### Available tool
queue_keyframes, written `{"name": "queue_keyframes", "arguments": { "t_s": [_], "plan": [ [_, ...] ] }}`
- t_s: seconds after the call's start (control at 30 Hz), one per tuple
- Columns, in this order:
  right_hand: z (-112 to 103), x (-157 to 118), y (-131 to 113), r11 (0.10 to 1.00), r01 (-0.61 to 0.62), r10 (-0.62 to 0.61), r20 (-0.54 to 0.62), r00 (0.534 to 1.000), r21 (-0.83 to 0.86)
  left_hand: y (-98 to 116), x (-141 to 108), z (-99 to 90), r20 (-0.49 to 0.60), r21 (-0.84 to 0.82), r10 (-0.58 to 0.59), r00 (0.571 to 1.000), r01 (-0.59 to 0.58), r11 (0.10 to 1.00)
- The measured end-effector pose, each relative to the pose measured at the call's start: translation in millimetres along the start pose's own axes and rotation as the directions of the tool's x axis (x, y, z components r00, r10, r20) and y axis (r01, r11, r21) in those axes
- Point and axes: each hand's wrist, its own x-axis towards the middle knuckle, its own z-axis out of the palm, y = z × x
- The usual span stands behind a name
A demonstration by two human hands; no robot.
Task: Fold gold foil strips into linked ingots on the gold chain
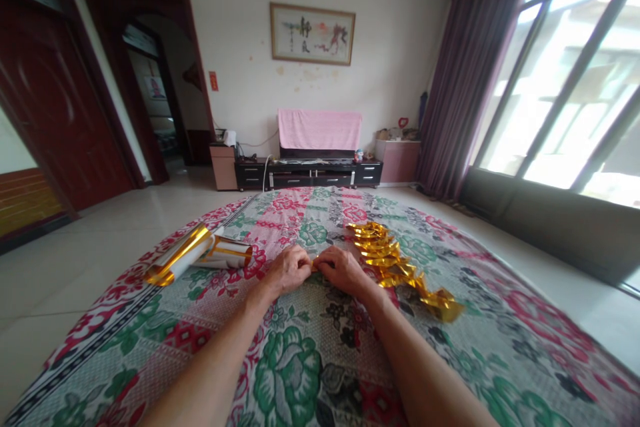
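One gold foil piece point(315, 264) | axis hidden | left hand point(289, 269), right hand point(342, 271): closed, pinching it

One head-worn view looks forward and down; left hand point(288, 270) and right hand point(341, 269) near, wall point(225, 20) well beyond.

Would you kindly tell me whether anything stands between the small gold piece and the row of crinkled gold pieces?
Yes, the person's right hand, pinching the small gold piece, lies between it and the row of crinkled gold pieces; no other object shows between them.
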Motion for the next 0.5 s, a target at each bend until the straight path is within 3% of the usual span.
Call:
{"name": "queue_keyframes", "arguments": {
  "t_s": [0.5],
  "plan": [
    [0.4, 2.4, 1.1, 1.0, -0.022, 0.022, 0.009, 1.0, -0.021, 3.7, 3.1, 3.2, -0.006, 0.088, -0.119, 0.993, 0.119, 0.989]
  ]
}}
